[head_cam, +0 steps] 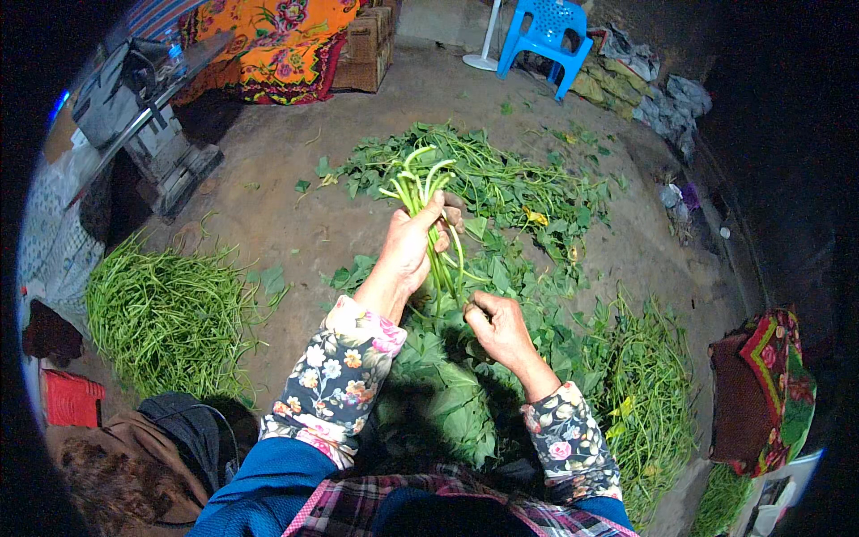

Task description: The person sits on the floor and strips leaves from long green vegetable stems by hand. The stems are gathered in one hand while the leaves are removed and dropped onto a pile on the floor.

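Observation:
My left hand (416, 245) is closed around a bunch of green leafy-vine stems (419, 184), whose pale cut ends fan out above the thumb. Below the fist the stems hang down toward my right hand (498, 329). The right fingertips are pinched together at the lower part of the stems; whether they grip one is hidden by the fingers. Broad green leaves (456, 403) lie heaped beneath both hands and in front of my lap. Beyond the hands spreads a pile of leafy vines (483, 161) on the floor.
To the left lies a heap of bare green stems (174, 315); another stem pile (644, 396) is at the right. A person (127, 470) sits close at lower left. A table (161, 101), a blue plastic chair (547, 33) and a cloth-covered seat (765, 389) stand around the concrete floor (268, 154).

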The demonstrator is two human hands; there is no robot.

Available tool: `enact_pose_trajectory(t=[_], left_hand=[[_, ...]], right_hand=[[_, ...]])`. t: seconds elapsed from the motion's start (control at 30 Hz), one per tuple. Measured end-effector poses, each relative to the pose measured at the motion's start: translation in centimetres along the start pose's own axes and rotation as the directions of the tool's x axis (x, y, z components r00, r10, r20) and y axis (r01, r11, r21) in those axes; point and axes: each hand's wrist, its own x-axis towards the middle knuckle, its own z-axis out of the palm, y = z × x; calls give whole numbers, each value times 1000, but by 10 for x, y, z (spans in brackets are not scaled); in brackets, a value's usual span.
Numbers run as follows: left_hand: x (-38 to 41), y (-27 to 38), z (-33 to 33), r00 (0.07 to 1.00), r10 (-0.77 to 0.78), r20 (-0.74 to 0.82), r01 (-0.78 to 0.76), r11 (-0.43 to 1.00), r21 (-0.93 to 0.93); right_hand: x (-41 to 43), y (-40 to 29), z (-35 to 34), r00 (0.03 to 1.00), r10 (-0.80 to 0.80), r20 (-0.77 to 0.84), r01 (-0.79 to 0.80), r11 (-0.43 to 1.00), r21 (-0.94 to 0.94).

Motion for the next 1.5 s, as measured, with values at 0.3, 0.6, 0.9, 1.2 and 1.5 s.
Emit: enact_pose_trajectory(t=[0.3, 0.6, 0.9, 1.2, 1.5], left_hand=[[4, 35, -27, 940, 324, -110, -326, 945, -1], [-7, -3, -9, 760, 550, 345, -453, 68, 889], [-19, -24, 21, 667, 458, 588, -510, -295, 808], [-19, -25, 25, 674, 420, 607, -525, -306, 794], [-25, -27, 22, 594, 439, 674, -600, -317, 735]], right_hand=[[8, 47, -48, 975, 182, -131, -139, 949, 284], [12, -41, -59, 821, -340, -458, 227, 931, -285], [17, -53, -54, 782, -482, -395, 158, 767, -622], [20, -45, -56, 754, -500, -427, 137, 755, -641], [17, -41, -52, 765, -422, -487, 75, 808, -584]])
